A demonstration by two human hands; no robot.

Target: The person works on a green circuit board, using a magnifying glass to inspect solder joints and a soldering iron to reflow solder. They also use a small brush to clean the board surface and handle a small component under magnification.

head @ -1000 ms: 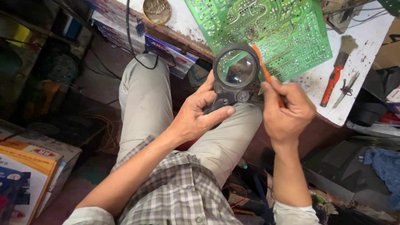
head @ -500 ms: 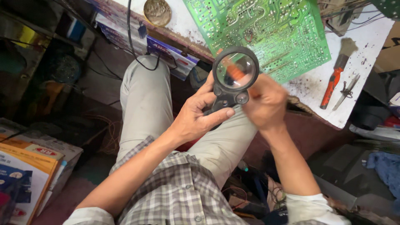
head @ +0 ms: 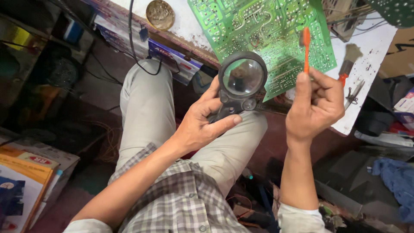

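The left hand (head: 202,125) grips a round black plastic magnifying glass (head: 239,82) just below the large green circuit board (head: 263,34). The right hand (head: 315,103) pinches a thin orange tool (head: 306,47) upright over that board's lower corner.

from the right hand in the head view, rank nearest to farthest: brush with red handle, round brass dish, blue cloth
1. brush with red handle, on the white bench just above the right hand
2. blue cloth, lower right
3. round brass dish, far upper left

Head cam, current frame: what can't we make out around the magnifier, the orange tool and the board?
- Orange tool: lower end hidden inside the right hand; tip blurred.
- Magnifier: handle covered by the left hand; view through the lens blurred.
- Green circuit board: top cut off by the frame edge; components too small to identify.
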